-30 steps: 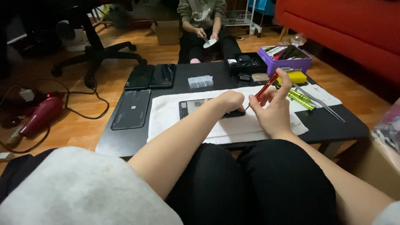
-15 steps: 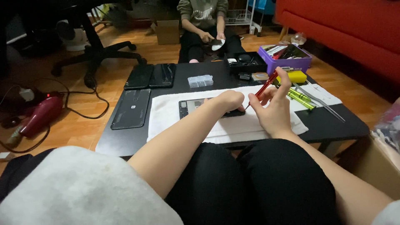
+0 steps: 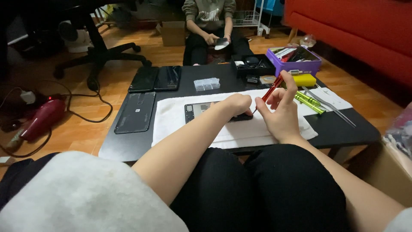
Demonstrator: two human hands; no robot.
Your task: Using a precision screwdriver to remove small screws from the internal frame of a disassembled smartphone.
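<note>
An opened phone [image 3: 201, 111] lies flat on a white towel [image 3: 171, 120] spread over a low black table [image 3: 334, 129]. My left hand [image 3: 236, 104] rests on the phone's right end and holds it down. My right hand [image 3: 281, 112] grips a slim red screwdriver [image 3: 271, 91], tilted, with its tip at the phone's right edge beside my left fingers. My knees in black trousers press against the table's near edge.
Three dark phone panels [image 3: 137, 111] [image 3: 144, 79] [image 3: 168, 77] lie at the table's left, a small clear parts box [image 3: 207, 83] behind the towel. Green screwdrivers [image 3: 309, 103], tweezers [image 3: 328, 105], a yellow block [image 3: 304, 80], purple tray [image 3: 294, 65] sit right. Another person [image 3: 210, 25] sits opposite. A red heat tool [image 3: 40, 120] lies on the floor.
My hands and the screwdriver have stayed in place on the phone. The person opposite has shifted the small object in their hands.
</note>
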